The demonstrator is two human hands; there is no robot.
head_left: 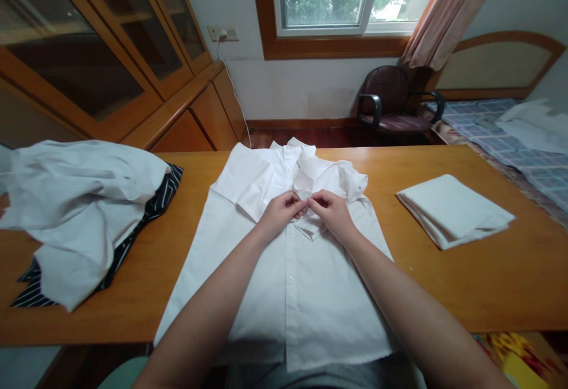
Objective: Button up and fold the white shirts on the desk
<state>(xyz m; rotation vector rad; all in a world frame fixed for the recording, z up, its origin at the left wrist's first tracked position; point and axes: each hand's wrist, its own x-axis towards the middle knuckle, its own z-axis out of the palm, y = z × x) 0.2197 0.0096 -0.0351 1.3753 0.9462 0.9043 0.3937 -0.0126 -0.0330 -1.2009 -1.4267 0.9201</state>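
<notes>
A white button-up shirt (284, 276) lies spread on the wooden table (465, 276), collar away from me and hem hanging over the near edge. Its sleeves are bunched up near the collar. My left hand (280, 214) and my right hand (332, 211) meet at the shirt's front placket just below the collar. Both pinch the fabric there with closed fingers, fingertips nearly touching. What lies between the fingertips is too small to make out beyond the cloth.
A heap of white clothes over a dark striped garment (80, 211) sits at the table's left. A folded white shirt (452, 208) lies at the right. Wooden cabinets (110, 64) stand left, a dark armchair (390, 102) under the window, a bed (523, 146) at far right.
</notes>
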